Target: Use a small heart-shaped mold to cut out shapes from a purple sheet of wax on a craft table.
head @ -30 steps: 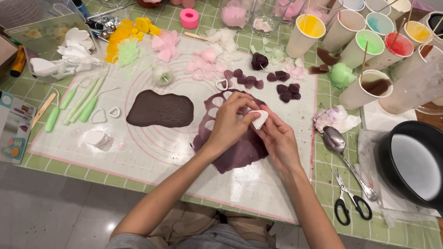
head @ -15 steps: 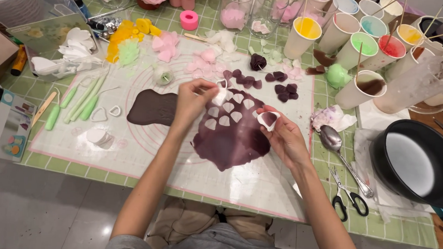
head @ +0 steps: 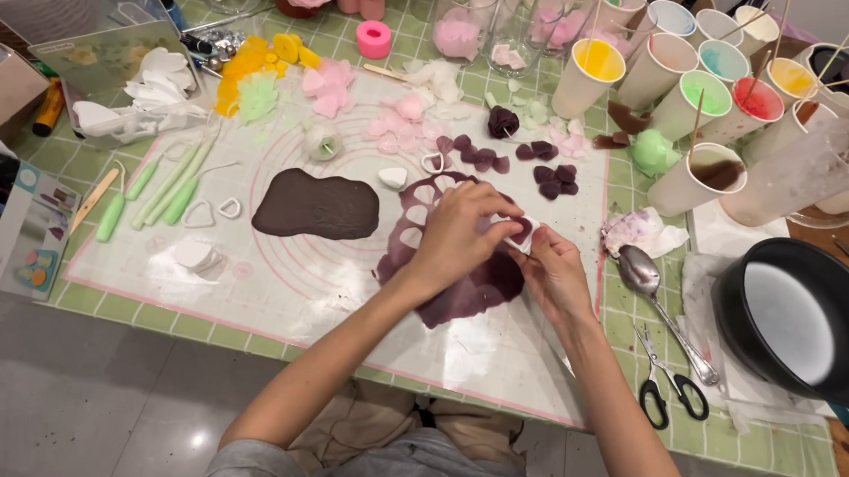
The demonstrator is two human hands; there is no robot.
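Purple paste sheet (head: 460, 293) lies on the mat (head: 279, 289), full of holes. Both hands have come together again: right hand (head: 557, 273) grips the white cutter (head: 520, 235), left hand (head: 463, 233) pinches at it, freeing a petal.

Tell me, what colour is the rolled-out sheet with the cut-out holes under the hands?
Dark plum purple sheet, clearest in the head view.

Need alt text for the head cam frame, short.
Left hand and right hand together pinch a small white cutter over a rolled dark purple sheet with petal-shaped holes, on a white mat. Cups of coloured liquid stand behind.
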